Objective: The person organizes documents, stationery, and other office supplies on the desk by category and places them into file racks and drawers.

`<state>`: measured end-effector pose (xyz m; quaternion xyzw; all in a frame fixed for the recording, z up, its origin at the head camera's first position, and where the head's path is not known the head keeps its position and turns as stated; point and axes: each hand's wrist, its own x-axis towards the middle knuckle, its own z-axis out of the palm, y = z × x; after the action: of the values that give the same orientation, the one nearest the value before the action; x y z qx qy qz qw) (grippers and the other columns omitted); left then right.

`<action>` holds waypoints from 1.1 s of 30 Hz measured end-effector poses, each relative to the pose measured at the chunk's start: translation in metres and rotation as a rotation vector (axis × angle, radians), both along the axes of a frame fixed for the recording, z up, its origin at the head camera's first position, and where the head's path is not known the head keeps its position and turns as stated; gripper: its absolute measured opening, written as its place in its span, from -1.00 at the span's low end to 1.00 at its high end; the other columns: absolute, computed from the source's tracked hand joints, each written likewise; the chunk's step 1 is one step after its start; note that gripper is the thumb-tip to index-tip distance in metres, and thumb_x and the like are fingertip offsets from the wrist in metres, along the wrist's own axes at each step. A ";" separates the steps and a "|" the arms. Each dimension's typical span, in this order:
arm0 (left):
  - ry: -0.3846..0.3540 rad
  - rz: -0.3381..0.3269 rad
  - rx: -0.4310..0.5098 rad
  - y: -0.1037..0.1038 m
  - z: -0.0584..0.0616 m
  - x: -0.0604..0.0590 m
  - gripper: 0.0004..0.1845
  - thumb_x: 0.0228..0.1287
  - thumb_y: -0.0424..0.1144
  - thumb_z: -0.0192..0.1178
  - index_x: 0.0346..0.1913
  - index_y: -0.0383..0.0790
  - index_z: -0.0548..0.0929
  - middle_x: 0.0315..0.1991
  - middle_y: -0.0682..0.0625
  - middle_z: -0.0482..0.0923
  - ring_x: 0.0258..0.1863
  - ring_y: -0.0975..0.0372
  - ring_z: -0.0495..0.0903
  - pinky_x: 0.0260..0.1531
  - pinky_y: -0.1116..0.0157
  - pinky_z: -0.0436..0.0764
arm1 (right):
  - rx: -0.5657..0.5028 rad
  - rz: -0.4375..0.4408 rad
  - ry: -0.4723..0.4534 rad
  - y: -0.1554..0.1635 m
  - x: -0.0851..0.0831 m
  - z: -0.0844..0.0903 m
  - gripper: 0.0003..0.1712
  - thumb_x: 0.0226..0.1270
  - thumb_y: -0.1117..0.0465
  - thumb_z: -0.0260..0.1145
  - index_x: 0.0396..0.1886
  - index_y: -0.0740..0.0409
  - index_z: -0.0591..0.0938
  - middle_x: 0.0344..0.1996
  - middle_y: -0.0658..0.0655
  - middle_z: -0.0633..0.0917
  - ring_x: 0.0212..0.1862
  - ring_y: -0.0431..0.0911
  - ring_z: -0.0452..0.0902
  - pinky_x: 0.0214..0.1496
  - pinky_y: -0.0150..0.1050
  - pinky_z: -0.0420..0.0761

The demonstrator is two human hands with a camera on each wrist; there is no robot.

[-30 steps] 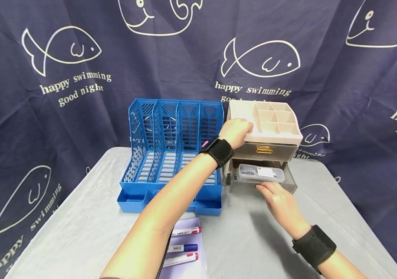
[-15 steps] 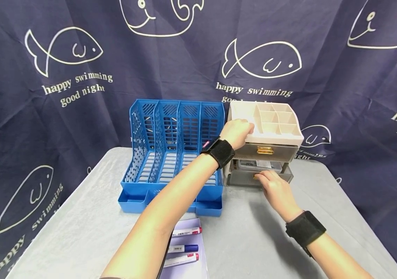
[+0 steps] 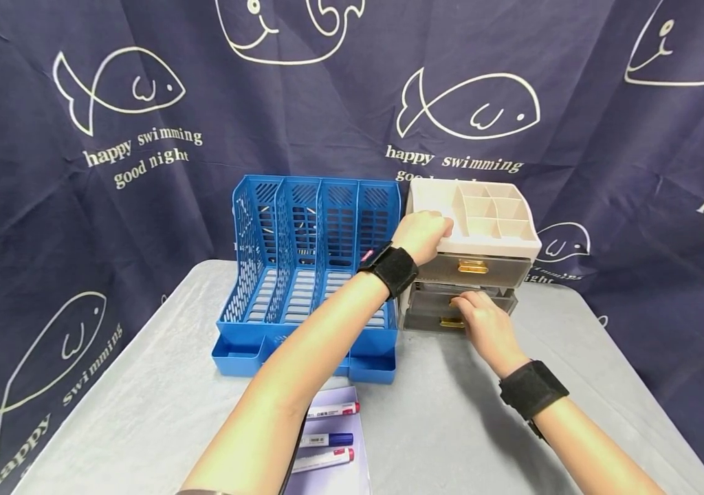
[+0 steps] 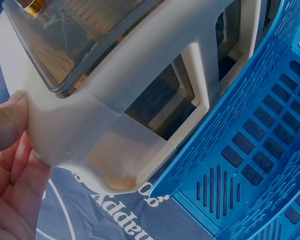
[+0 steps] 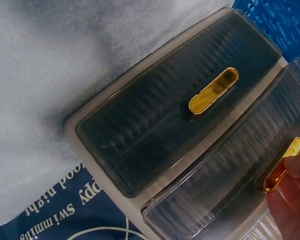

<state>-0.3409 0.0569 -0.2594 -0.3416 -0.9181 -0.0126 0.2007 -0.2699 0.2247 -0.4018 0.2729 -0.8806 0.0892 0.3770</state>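
A beige desk organiser (image 3: 482, 213) with three smoky drawers stands on the table beside a blue file rack (image 3: 309, 254). My left hand (image 3: 429, 232) grips the organiser's top left corner; in the left wrist view the thumb and fingers of the left hand (image 4: 10, 150) clasp the beige wall of the organiser (image 4: 115, 110). My right hand (image 3: 472, 309) presses its fingertips (image 5: 292, 200) against the gold handle (image 5: 282, 162) of the middle drawer (image 5: 225, 185), which sits almost flush. The bottom drawer (image 5: 160, 120) below it is closed. What lies inside the middle drawer is hidden.
The grey table (image 3: 141, 412) is backed by a dark blue fish-print curtain (image 3: 111, 137). Three markers (image 3: 327, 433) lie on a pale purple sheet (image 3: 352, 474) near the front edge, under my left forearm. The blue rack (image 4: 260, 150) stands right against the organiser's left side.
My right hand has pushed the middle drawer from pulled out to nearly closed, so the clear box in it is no longer seen. My left hand has kept its hold on the organiser.
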 end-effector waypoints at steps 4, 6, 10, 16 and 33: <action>-0.005 -0.002 -0.001 0.000 0.000 0.000 -0.73 0.09 -0.37 0.26 -0.12 -0.05 0.66 -0.17 0.06 0.65 -0.16 0.23 0.61 -0.13 0.29 0.55 | -0.002 0.003 0.009 0.000 -0.003 0.000 -0.73 -0.05 0.61 0.26 -0.31 0.31 0.63 -0.36 0.16 0.63 -0.28 0.08 0.54 -0.35 -0.07 0.57; -0.007 0.000 -0.005 0.000 0.000 0.000 -0.73 0.10 -0.37 0.26 -0.11 -0.04 0.66 -0.17 0.07 0.64 -0.15 0.23 0.60 -0.13 0.30 0.55 | -0.004 0.001 0.013 0.000 -0.005 0.000 -0.73 -0.04 0.61 0.26 -0.32 0.31 0.63 -0.36 0.16 0.63 -0.28 0.08 0.54 -0.35 -0.08 0.57; -0.012 0.001 -0.011 0.001 0.000 0.001 -0.73 0.11 -0.37 0.24 -0.10 -0.04 0.66 -0.16 0.07 0.64 -0.14 0.23 0.60 -0.12 0.30 0.55 | -0.003 -0.014 0.012 0.000 -0.007 0.000 -0.75 -0.03 0.60 0.26 -0.33 0.30 0.63 -0.37 0.15 0.62 -0.28 0.07 0.54 -0.35 -0.09 0.57; -0.010 0.004 -0.016 0.000 0.001 0.002 -0.73 0.12 -0.37 0.23 -0.11 -0.05 0.66 -0.17 0.07 0.64 -0.15 0.23 0.60 -0.13 0.30 0.55 | -0.008 -0.014 -0.005 -0.001 -0.011 0.000 -0.77 -0.01 0.59 0.25 -0.33 0.31 0.62 -0.36 0.16 0.61 -0.26 0.08 0.53 -0.32 -0.07 0.57; -0.025 0.000 -0.008 0.000 0.003 0.002 -0.74 0.11 -0.39 0.23 -0.13 -0.06 0.66 -0.18 0.07 0.64 -0.16 0.24 0.60 -0.13 0.30 0.54 | -0.009 0.027 -0.025 0.000 -0.002 -0.005 -0.79 -0.03 0.50 0.36 -0.32 0.29 0.64 -0.34 0.14 0.63 -0.24 0.05 0.56 -0.27 -0.08 0.58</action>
<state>-0.3384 0.0573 -0.2569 -0.3422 -0.9206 -0.0129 0.1880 -0.2715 0.2245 -0.4071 0.2819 -0.8811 0.1014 0.3659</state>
